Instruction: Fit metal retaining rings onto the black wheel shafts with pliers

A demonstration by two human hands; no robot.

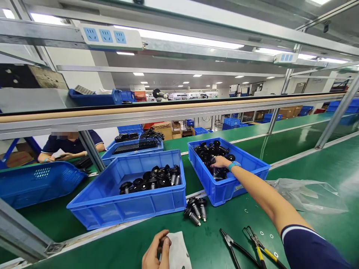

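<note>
My right hand reaches into the right blue bin, its fingers closed at a black part with a grey cylindrical body; the fingertips are partly hidden among similar black parts. A blue-green band circles that wrist. Low in the view, my left hand is curled beside a white sheet, thumb against the fingers; what they hold, if anything, cannot be made out. Several black wheel-like parts with grey cylinders lie on the green bench between the bins.
The left blue bin contains more black parts. Black-handled pliers, yellow-handled pliers and small white rings lie at right. A clear plastic bag rests behind. A co-worker sits across; metal rails span above.
</note>
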